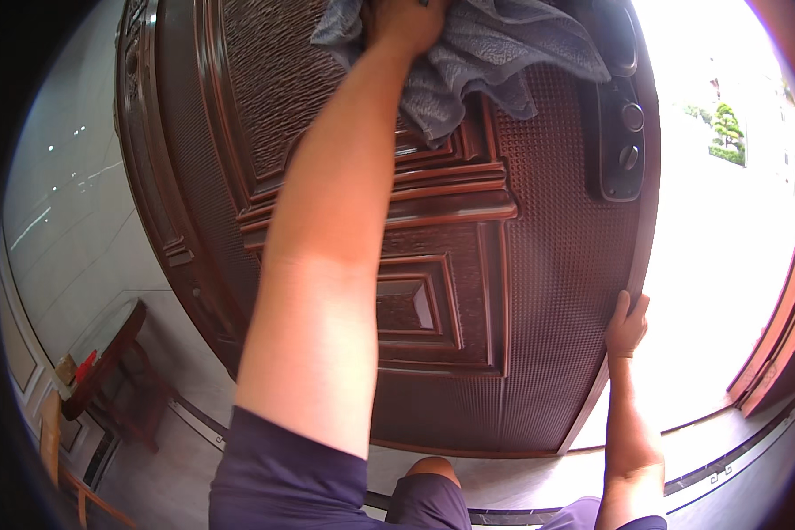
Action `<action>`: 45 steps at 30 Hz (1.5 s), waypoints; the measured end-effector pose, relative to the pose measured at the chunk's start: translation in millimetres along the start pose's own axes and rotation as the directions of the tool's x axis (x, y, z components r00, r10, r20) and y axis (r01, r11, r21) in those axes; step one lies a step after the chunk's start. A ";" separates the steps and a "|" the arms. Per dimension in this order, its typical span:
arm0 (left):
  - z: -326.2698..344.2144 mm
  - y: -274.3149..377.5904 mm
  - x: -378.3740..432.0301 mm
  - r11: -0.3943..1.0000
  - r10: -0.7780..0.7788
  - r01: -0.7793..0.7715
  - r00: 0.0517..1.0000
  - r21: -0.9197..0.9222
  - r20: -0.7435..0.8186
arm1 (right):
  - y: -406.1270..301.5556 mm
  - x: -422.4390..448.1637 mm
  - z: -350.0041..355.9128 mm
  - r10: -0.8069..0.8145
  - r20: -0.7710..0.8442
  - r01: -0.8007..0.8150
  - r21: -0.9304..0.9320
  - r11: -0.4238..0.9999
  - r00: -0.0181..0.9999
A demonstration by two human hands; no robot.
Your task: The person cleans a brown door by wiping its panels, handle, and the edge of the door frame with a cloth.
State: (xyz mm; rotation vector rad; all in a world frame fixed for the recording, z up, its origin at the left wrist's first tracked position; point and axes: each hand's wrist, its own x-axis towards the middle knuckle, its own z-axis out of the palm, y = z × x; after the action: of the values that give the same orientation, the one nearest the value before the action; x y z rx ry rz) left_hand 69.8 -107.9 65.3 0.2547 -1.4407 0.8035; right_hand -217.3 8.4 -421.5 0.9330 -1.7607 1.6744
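My left hand [407,25], at the top edge of the view, holds a grey-blue terry cloth [497,56] against the upper part of a dark brown panelled door [556,265]. Its fingertips are hidden by the cloth and the frame's edge. Loose folds of the cloth spread right towards the black door lock [619,142]. Lower down, my right hand [627,324] grips the door's free edge [642,245]. The door bears raised mouldings and a nested rectangular panel [414,301]. My left forearm crosses in front of it.
Bright daylight fills the doorway, with a small tree [727,132] outside. The door frame [772,331] stands at far right. A wooden side table [109,354] holding a red item [86,366] is at left, by a pale marble wall [73,179]. Pale floor tiles [517,480] lie below.
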 end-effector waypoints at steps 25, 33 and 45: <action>32.4 -98.7 184.2 0.824 -0.005 -0.229 0.911 0.518 0.412 | -5.7 -6.8 -10.0 -0.061 0.023 0.060 0.053 0.997 0.998; 62.7 -93.9 62.7 0.680 0.314 -0.452 0.891 0.577 0.328 | -14.6 7.7 -19.6 -0.073 -0.097 0.081 0.081 0.993 0.993; -70.6 56.4 -220.8 1.000 0.002 -0.008 0.932 0.017 0.362 | -4.9 6.1 -16.8 -0.017 -0.001 0.017 0.117 0.993 1.000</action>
State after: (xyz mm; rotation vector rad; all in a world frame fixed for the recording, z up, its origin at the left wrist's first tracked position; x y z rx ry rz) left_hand 105.5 -98.2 -170.4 0.4306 -1.7808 0.8017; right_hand -218.7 24.4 -412.2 0.9965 -1.6639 1.7828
